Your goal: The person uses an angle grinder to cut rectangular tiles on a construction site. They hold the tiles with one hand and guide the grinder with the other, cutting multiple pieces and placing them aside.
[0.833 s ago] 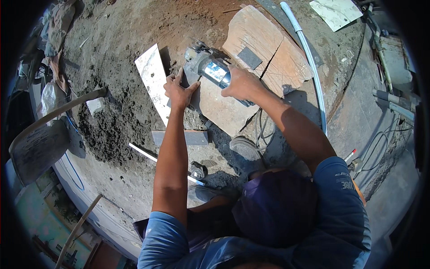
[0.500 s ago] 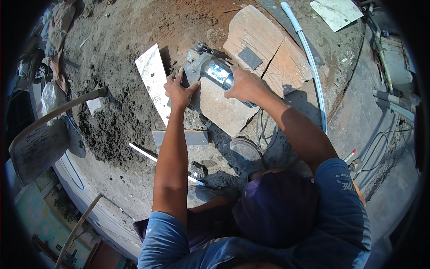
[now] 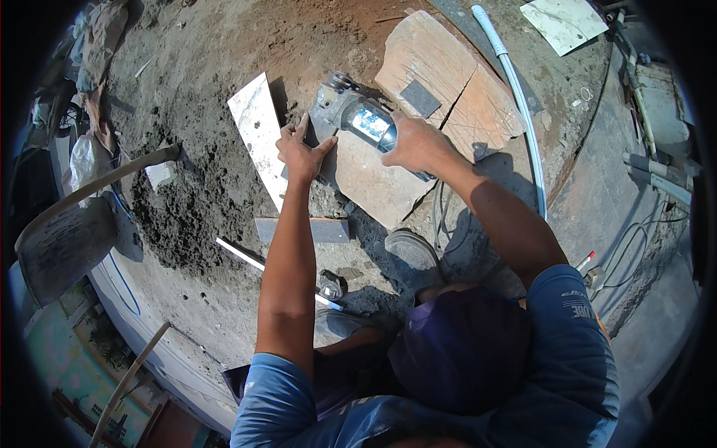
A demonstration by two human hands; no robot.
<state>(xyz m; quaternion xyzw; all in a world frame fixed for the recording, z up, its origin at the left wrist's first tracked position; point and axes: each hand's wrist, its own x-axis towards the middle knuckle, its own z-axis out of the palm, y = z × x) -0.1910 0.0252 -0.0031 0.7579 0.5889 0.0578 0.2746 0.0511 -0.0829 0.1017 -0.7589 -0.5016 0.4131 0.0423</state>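
Note:
My right hand (image 3: 420, 143) is wrapped around the body of an angle grinder (image 3: 370, 125), dark with a pale label. The grinder's head points up and left, its disc side hard to make out. My left hand (image 3: 301, 155) grips the edge of a dark grey tile piece (image 3: 322, 128), thumb and forefinger apart, just left of the grinder's head. Beneath both lies a pale flat stone slab (image 3: 377, 183). The tile is partly hidden by the hand and the grinder.
A cracked pinkish slab (image 3: 418, 60) bearing a small grey tile (image 3: 420, 98) lies beyond. Left are a white tile strip (image 3: 252, 119), wet mortar (image 3: 183, 216) and a shovel (image 3: 67, 246). A grey strip (image 3: 302, 230), a tape measure (image 3: 331, 285) and a pale pipe (image 3: 523, 112) lie around.
The grinder's head has shifted very slightly against the tile. Both hands keep their hold, and the whole view has drifted a little.

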